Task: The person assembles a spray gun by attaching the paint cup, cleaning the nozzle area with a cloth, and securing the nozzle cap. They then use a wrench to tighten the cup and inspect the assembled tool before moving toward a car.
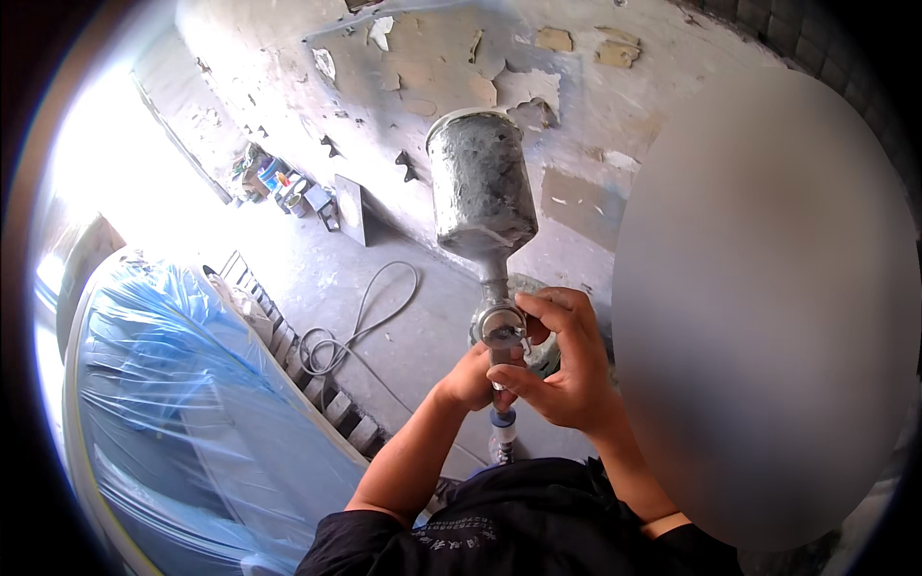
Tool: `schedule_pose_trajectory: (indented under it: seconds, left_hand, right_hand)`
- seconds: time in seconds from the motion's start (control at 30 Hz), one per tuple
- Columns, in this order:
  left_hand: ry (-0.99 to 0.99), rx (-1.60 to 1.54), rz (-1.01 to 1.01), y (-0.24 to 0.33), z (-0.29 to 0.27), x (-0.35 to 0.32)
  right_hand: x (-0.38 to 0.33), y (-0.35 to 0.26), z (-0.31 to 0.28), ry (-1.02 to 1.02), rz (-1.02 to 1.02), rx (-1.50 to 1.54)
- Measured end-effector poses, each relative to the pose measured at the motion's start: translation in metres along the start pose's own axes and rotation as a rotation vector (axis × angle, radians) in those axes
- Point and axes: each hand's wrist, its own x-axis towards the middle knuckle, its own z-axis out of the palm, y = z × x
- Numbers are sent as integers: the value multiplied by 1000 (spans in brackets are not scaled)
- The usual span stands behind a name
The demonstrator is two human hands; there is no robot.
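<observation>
A spray gun (501, 326) stands upright in front of my body, its large paint-crusted grey cup (480, 187) on top. My left hand (473, 377) is closed round the gun's handle, partly hidden behind it. The thumb and fingers of my right hand (574, 370) curl in on the gun's right side, pinching at its round metal head. Exactly which small part they grip is hard to see. Below the handle, a blue-collared hose fitting (502, 420) hangs down toward my black shirt.
Clear bluish plastic film drapes a large curved object (192, 413) at left. A grey hose (331, 357) lies looped on the floor. Cans and containers (288, 192) and a leaning board (351, 211) stand by the peeling wall (413, 67). A large blurred patch hides the right side.
</observation>
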Motion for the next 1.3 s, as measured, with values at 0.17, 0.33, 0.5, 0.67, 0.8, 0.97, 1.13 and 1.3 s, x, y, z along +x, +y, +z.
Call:
schedule_pose_trajectory:
  seconds: [0.17,0.33,0.5,0.67,0.8,0.97,1.13,1.3]
  left_hand:
    - [73,-366,-332,25,3,-2]
    - [78,-334,-301,17,-3,-10]
    - [138,-416,-378,7,-5,-12]
    - [270,-255,-474,16,-1,-10]
    - [451,-82,-517,26,17,-1]
    - [563,153,-378,3,32,-10]
    - [398,330,-354,-11,40,-27]
    - [-86,-58,-366,-13,31,-42]
  right_hand:
    - [-4,2,-4,-26,63,58]
    - [-6,3,-8,-87,82,102]
    - [-8,6,-15,-147,98,176]
    - [0,-3,-23,-183,116,59]
    - [0,-13,-18,-87,203,-60]
    - [-3,-5,-22,-24,450,-103]
    - [-28,15,-30,6,637,-29]
    - [-71,26,-35,-35,478,-88]
